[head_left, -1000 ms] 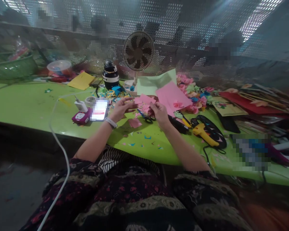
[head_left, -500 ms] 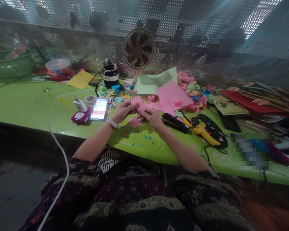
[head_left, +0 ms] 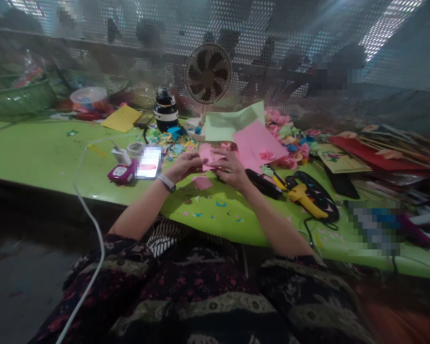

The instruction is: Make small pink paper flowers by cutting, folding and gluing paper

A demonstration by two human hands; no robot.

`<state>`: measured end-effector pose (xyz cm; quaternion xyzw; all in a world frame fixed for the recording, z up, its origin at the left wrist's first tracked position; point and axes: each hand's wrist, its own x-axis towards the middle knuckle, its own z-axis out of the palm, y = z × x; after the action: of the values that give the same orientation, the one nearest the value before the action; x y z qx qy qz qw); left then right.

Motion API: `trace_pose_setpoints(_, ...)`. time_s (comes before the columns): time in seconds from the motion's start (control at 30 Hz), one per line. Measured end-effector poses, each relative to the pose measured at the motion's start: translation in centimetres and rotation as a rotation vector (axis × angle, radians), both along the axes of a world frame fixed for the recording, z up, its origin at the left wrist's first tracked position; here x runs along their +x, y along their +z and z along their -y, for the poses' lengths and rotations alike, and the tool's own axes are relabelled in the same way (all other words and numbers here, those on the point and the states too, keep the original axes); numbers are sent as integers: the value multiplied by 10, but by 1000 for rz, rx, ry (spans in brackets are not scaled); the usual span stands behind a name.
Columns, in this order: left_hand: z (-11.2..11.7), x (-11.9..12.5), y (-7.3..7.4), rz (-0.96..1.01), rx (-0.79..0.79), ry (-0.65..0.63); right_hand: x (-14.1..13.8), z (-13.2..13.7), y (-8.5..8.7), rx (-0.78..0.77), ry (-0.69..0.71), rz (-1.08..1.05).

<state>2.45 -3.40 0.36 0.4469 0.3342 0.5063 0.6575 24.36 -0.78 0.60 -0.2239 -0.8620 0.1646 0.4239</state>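
Note:
Between my two hands is a small piece of pink paper (head_left: 206, 154), held just above the table. My left hand (head_left: 185, 167) pinches its left side between thumb and fingers. From the right, my right hand (head_left: 233, 173) has its fingers across the paper's other edge; part of its grip is hidden. Below them on the table lies a folded pink paper piece (head_left: 202, 182). Beyond my right hand are a large pink sheet (head_left: 260, 142) and a pale green sheet (head_left: 232, 126). A black stapler (head_left: 264, 184) rests beside my right wrist.
A yellow glue gun (head_left: 308, 200) with a cord lies to the right. Paper flowers (head_left: 288, 148) are heaped behind it. A phone (head_left: 148, 162), a purple box (head_left: 122, 173) and a tape roll (head_left: 135, 148) sit left. A fan (head_left: 208, 74) and black bottle (head_left: 166, 112) stand behind.
My right hand has turned and its fingers have spread over the pink paper. The paper now shows flatter and more upright between my hands. My left hand stays nearly in place.

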Motion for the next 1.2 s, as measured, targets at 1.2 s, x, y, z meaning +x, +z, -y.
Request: trace_pose_setpoints(1.2,11,14,1,-166,185,-17,-18,26,3,-525,-177,-240)
